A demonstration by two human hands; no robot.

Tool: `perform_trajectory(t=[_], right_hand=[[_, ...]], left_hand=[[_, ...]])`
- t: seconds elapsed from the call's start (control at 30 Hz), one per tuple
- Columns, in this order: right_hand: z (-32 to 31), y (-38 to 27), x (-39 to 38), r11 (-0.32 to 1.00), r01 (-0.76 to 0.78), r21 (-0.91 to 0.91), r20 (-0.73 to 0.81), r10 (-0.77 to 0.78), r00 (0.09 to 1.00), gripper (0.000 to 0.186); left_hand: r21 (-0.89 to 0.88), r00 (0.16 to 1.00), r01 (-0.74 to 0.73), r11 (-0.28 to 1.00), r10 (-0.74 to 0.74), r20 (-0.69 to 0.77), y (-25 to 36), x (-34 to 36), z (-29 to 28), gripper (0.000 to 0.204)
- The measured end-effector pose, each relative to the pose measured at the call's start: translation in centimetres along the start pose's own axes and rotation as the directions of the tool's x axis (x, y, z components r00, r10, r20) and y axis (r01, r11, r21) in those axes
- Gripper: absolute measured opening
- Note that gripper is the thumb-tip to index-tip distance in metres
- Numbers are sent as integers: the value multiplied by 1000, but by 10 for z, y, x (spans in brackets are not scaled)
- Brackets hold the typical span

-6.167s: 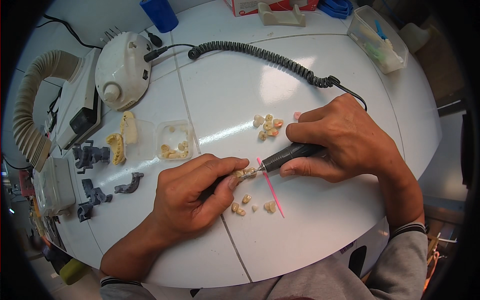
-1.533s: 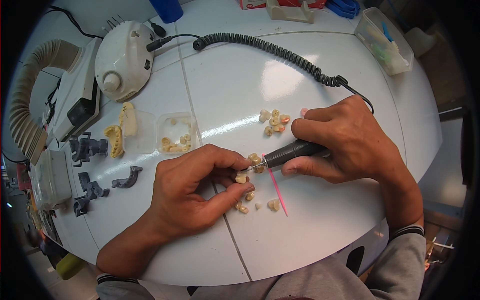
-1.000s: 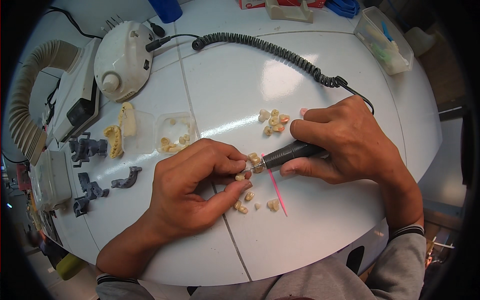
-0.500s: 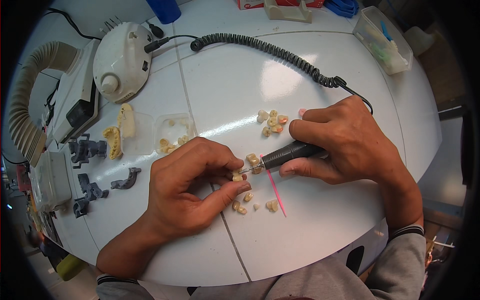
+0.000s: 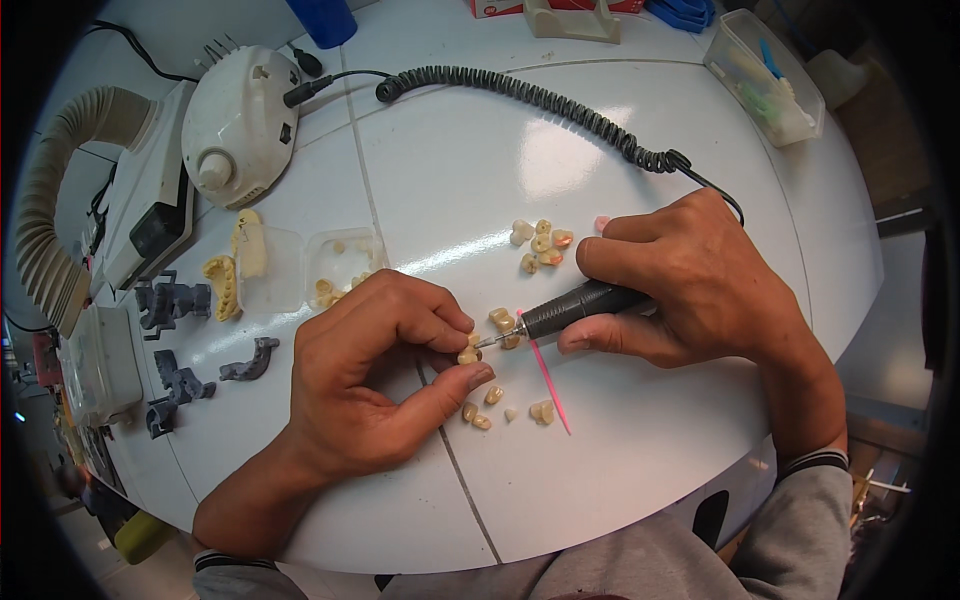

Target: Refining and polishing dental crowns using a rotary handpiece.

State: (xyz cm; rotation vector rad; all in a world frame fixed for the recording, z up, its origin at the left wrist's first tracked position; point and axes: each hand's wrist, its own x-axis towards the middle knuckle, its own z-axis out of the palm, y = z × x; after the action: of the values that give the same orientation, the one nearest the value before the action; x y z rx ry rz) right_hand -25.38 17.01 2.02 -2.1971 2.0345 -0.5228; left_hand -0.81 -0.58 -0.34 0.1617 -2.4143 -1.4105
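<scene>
Between thumb and fingers, my left hand [image 5: 375,375] pinches a small cream dental crown [image 5: 469,353]; it may be several joined teeth. My right hand [image 5: 680,285] is wrapped round a black rotary handpiece [image 5: 572,309], pointing left. Its thin metal bit [image 5: 493,340] meets the crown, or comes very close to it. Just beyond the bit lie tooth-coloured crowns [image 5: 503,322] beside a pink stick [image 5: 549,385]. More loose crowns [image 5: 541,412] rest nearer me, and a cluster of crowns [image 5: 541,243] sits farther back.
A coiled black cord [image 5: 530,92] runs to a white control unit [image 5: 240,130]. At left stand a ribbed hose [image 5: 45,200], grey dental-model parts [image 5: 172,303], a yellowish plaster cast [image 5: 221,286] and an open clear box [image 5: 345,262] with crowns. A clear bin [image 5: 765,85] stands back right.
My left hand and the crown have shifted slightly left, and the crown is turned a little. The handpiece stays at the crown, almost unmoved.
</scene>
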Motion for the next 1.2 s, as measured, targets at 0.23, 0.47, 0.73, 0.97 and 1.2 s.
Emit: perform_trajectory(t=[0.23,0.47,0.73,0.97,1.2], right_hand=[[-1,0,0,1000,6,2,6,-6,1000,55],[0,-1,0,1000,1,-2,0,-1,1000,55],[-1,-1,0,1000,2,-20,7,-2,1000,56],[-1,-2,0,1000,0,-14,6,0,1000,56],[0,-1,-1,1000,4,-18,-1,-4,1000,56]], left_hand=[[-43,998,60,997,-59,25,2,1,-2,28],[-21,993,99,995,-97,64,4,1,-3,27],[-68,989,117,991,-110,97,4,2,-1,30],[3,993,66,998,-66,93,6,3,-2,31],[3,990,80,997,-79,118,7,5,-2,30]])
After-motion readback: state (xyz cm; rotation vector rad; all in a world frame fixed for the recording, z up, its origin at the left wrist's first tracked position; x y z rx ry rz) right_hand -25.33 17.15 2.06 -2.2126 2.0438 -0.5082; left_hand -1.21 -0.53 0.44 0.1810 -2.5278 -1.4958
